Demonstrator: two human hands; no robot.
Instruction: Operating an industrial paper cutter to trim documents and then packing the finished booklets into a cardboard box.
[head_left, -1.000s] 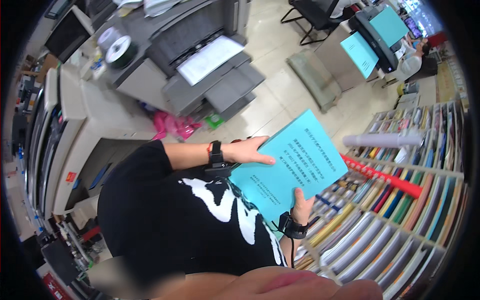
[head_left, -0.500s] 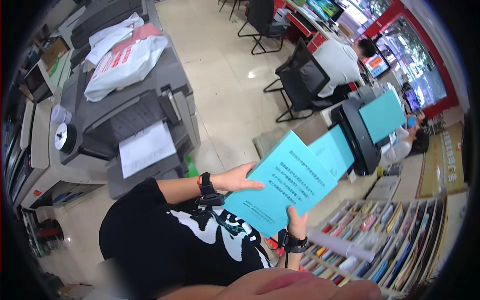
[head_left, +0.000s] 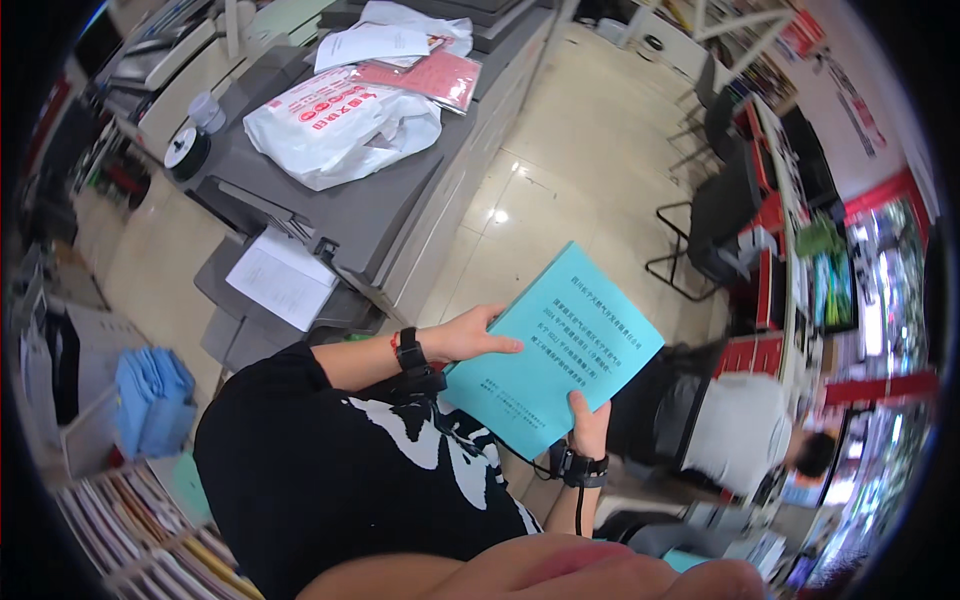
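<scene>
- From my remote post I saw the turquoise booklet (head_left: 565, 350) held in the air before the black shirt (head_left: 290, 470), printed cover up.
- I saw the left hand (head_left: 470, 335) closed on its upper-left edge, thumb on top, other fingers mostly hidden.
- The right hand (head_left: 590, 425) gripped the lower-right edge, thumb over the cover.
- Farther left, I made out a grey printer (head_left: 395, 215) carrying a white plastic bag (head_left: 320, 160).
- Rightward, I noticed a seated co-worker (head_left: 740, 430).

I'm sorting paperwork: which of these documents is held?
The turquoise booklet, held by the left hand and right hand; the white paper lies on the tray, the white sheet by the bag.
</scene>
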